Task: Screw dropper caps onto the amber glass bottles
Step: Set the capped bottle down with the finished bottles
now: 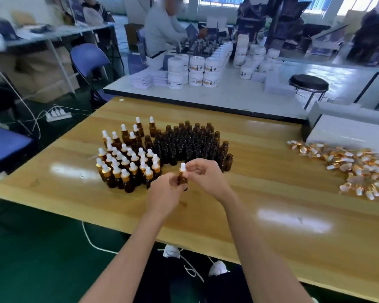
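Centre frame, just above the tabletop (260, 193): left hand (164, 193) grips the amber bottle (182, 179), right hand (206, 176) pinches its dropper cap (182, 167). Crooked threading could jam it.

Bright throughout, with daylight from windows (223, 0) along the top edge, blown out to white. Pale glare patches on the glossy wooden table (271, 193); only faint, soft shadows. Crisp in the middle around the amber bottles (184, 145); smeared and soft towards the back and left. Wide-angle bending of straight lines near the edges.
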